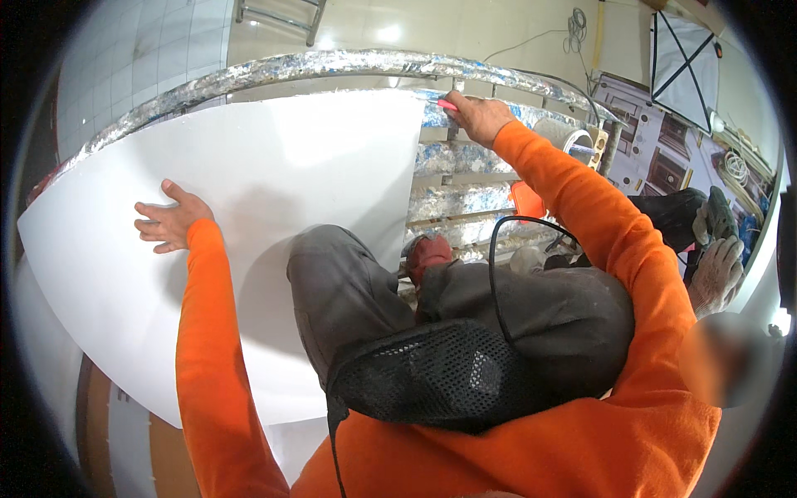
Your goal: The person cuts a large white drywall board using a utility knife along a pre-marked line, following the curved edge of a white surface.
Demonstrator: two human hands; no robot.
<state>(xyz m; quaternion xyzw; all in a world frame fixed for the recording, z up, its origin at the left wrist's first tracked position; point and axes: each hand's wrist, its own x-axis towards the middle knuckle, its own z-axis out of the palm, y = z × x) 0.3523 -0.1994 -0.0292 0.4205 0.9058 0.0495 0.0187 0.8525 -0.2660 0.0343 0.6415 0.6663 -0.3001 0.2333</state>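
A large white sheet (332,158) lies across a paint-spattered plank platform (457,158) and hangs past its left side. My left hand (170,217) rests on the sheet with its fingers spread. At the sheet's far right corner, my right hand (477,116) is closed around a slim pink-handled tool (449,104). The tool's thin tip reaches the sheet's edge; its exact kind is too small to tell. My bent knee (336,266) is over the sheet's near right part.
A spattered rail (332,63) runs along the platform's far side. On the planks are an orange object (527,200) and a white bucket (564,133). A co-worker's gloved hand (718,274) shows at right. Coiled cable (577,29) and a metal ladder (282,18) are below.
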